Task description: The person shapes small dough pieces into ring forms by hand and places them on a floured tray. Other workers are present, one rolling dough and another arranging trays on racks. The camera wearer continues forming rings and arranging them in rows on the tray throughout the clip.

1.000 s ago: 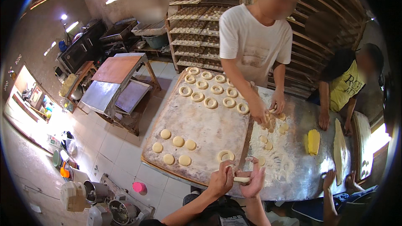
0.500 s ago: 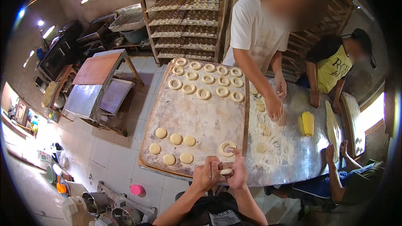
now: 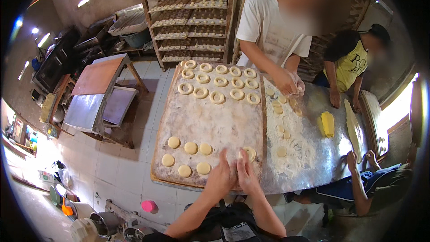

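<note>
My left hand (image 3: 220, 178) and my right hand (image 3: 247, 175) lie pressed side by side at the near edge of a floured wooden board (image 3: 215, 125), fingers pointing away from me. Whatever is between or under them is hidden. A dough ring (image 3: 250, 153) lies just beyond my right fingertips. Several flat dough discs (image 3: 191, 148) sit to the left of my hands. Rows of dough rings (image 3: 217, 97) fill the board's far end.
A floured metal table (image 3: 309, 152) on the right carries dough pieces, a yellow block (image 3: 328, 124) and a long dough strip (image 3: 354, 130). Three people work around it; one in a white shirt (image 3: 268, 31) stands opposite. Tray racks (image 3: 192, 18) stand behind, a low table (image 3: 96, 94) to the left.
My hands, which held a small dough piece up between them, have come down onto the board's near edge beside the dough ring. The view has tilted and moved closer.
</note>
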A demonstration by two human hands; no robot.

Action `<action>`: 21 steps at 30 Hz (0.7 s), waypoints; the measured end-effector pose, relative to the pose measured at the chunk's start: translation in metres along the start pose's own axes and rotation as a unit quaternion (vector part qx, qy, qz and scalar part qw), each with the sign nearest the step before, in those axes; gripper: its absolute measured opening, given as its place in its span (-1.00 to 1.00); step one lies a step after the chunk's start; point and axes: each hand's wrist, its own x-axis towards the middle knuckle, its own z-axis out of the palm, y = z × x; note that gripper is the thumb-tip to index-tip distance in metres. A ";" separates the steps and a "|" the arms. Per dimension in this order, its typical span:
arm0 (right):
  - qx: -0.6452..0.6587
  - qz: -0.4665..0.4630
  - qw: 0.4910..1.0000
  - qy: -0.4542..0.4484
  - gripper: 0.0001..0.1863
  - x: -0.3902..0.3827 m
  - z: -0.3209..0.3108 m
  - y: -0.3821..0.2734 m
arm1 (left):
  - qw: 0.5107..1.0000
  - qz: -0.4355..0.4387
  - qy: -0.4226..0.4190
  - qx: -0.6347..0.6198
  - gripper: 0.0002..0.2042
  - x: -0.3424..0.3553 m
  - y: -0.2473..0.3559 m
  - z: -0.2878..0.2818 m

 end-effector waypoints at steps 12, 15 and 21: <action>-0.513 -0.116 0.850 0.023 -0.12 -0.010 0.017 0.007 | 0.948 -0.031 -0.102 0.300 -0.33 -0.006 -0.029 -0.028; -0.510 -0.082 0.855 0.034 -0.09 -0.018 0.020 0.014 | 0.948 -0.035 -0.095 0.300 -0.29 -0.014 -0.031 -0.022; -0.457 -0.134 0.879 0.014 -0.10 -0.016 0.015 0.017 | 0.950 -0.024 -0.089 0.298 -0.27 -0.012 -0.031 -0.022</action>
